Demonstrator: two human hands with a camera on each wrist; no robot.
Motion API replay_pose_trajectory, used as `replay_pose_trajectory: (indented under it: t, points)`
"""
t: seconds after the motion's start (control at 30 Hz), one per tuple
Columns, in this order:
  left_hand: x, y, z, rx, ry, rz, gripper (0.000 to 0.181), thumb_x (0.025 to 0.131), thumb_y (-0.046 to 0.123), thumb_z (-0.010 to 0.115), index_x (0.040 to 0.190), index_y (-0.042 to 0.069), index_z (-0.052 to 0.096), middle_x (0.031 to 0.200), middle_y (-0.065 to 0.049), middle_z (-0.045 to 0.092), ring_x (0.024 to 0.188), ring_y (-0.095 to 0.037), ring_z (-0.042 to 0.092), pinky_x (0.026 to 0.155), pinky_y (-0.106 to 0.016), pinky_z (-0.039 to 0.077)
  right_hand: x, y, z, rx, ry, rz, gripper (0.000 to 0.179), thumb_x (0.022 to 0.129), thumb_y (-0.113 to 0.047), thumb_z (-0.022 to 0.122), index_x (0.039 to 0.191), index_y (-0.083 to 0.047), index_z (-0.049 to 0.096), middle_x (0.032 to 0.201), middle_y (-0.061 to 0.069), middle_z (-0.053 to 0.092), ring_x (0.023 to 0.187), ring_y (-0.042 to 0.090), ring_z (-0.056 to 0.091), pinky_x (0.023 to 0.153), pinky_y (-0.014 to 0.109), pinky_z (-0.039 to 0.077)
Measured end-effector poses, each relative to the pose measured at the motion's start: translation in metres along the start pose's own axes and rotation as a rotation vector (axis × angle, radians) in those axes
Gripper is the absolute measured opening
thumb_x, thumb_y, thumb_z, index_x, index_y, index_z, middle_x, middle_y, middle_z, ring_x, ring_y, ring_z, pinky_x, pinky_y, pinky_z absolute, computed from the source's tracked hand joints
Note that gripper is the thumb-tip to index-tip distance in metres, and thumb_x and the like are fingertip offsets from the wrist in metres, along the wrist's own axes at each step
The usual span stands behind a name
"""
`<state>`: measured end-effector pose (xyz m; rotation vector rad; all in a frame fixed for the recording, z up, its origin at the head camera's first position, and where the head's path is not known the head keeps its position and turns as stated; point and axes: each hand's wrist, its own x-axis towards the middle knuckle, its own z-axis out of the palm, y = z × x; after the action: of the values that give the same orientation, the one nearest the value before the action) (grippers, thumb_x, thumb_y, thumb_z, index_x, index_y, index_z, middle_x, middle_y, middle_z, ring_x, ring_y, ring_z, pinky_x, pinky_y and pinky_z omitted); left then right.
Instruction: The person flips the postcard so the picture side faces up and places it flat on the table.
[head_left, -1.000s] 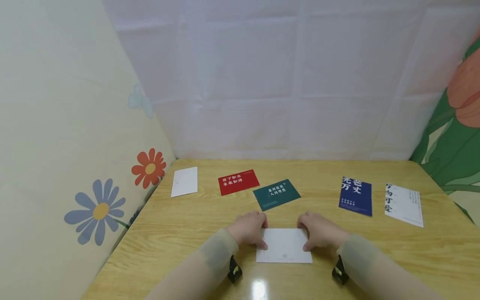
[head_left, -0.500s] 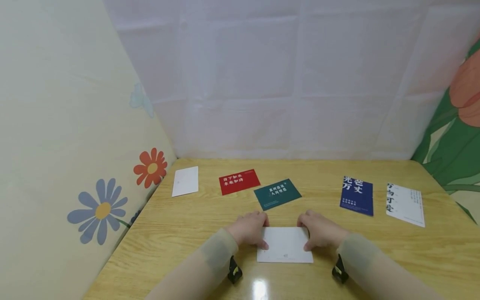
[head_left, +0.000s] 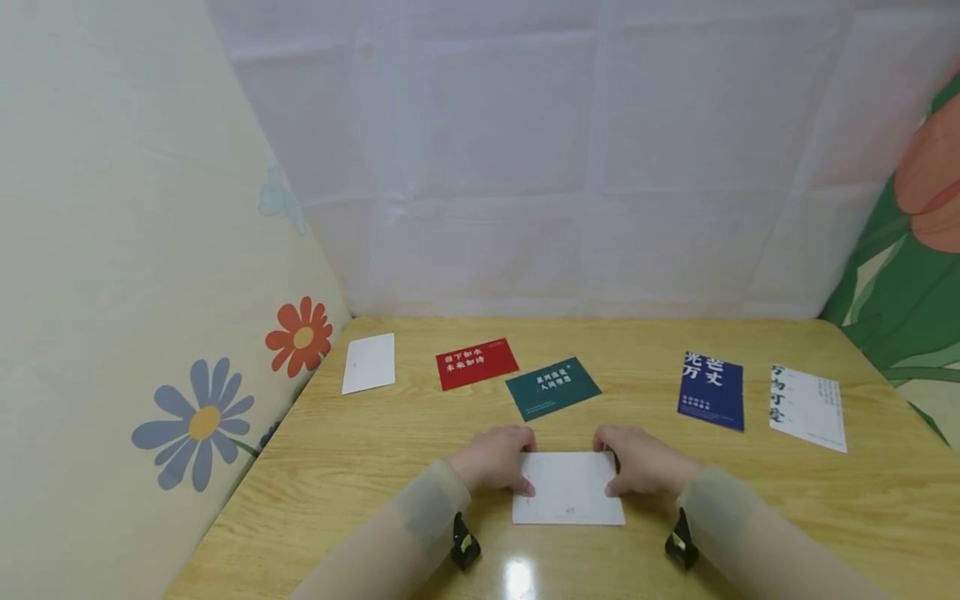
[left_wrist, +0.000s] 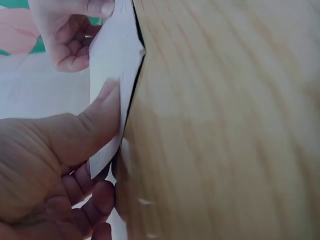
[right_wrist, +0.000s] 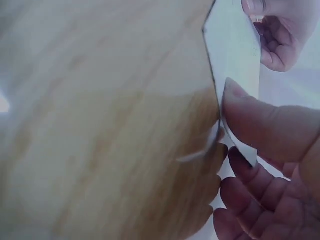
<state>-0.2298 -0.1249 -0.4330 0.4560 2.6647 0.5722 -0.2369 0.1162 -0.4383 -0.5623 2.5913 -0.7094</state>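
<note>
A white card (head_left: 570, 492) with small faint print lies in front of me, its long side facing me. My left hand (head_left: 495, 460) grips its left end, and my right hand (head_left: 643, 462) grips the right end. In the left wrist view the thumb (left_wrist: 97, 122) presses on the card's upper face while curled fingers (left_wrist: 102, 197) reach beneath it. The right wrist view has a matching hold, with the thumb (right_wrist: 260, 120) on top. Seen from both wrists, the card's near edge looks bent and has a dark line along it. Its underside is hidden.
Beyond the hands, a blank white card (head_left: 369, 364), a red card (head_left: 477, 375) and a green card (head_left: 553, 404) lie on the wooden table (head_left: 337, 475). A blue card (head_left: 712, 404) and a white lettered card (head_left: 810, 421) lie at the right. A pale cloth (head_left: 495, 167) hangs behind.
The far edge of the white card sits very slightly higher in the head view, and the hands have barely shifted. Both hands keep their hold; the other cards stay in place.
</note>
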Motion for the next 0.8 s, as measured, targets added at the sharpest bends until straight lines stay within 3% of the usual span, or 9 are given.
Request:
replay_pose_trajectory:
  t: [0.23, 0.47, 0.8]
  points:
    - [0.0, -0.006, 0.002, -0.099, 0.028, -0.005, 0.027, 0.078, 0.022, 0.081, 0.099, 0.022, 0.064, 0.092, 0.009, 0.059, 0.086, -0.015, 0.053, 0.081, -0.034, 0.046, 0.0, 0.002, 0.004, 0.004, 0.058, 0.017, 0.022, 0.083, -0.008, 0.074, 0.098, -0.016, 0.061, 0.091, -0.003, 0.059, 0.084, 0.017, 0.052, 0.082, 0.041, 0.047]
    - [0.002, -0.013, 0.005, -0.207, 0.058, -0.039, 0.019, 0.081, 0.02, 0.079, 0.094, 0.019, 0.065, 0.088, 0.005, 0.06, 0.083, -0.018, 0.054, 0.077, -0.035, 0.046, 0.0, 0.004, 0.004, 0.092, 0.092, 0.077, 0.014, 0.086, -0.007, 0.07, 0.093, -0.016, 0.061, 0.085, -0.001, 0.057, 0.079, 0.018, 0.052, 0.073, 0.036, 0.045]
    - [0.001, -0.015, 0.006, -0.266, 0.11, -0.046, 0.008, 0.086, 0.021, 0.073, 0.084, 0.018, 0.067, 0.078, 0.002, 0.061, 0.075, -0.019, 0.056, 0.068, -0.034, 0.044, -0.002, 0.007, 0.003, 0.158, 0.131, 0.101, 0.011, 0.086, -0.007, 0.069, 0.088, -0.015, 0.062, 0.083, 0.0, 0.058, 0.078, 0.018, 0.052, 0.071, 0.035, 0.045]
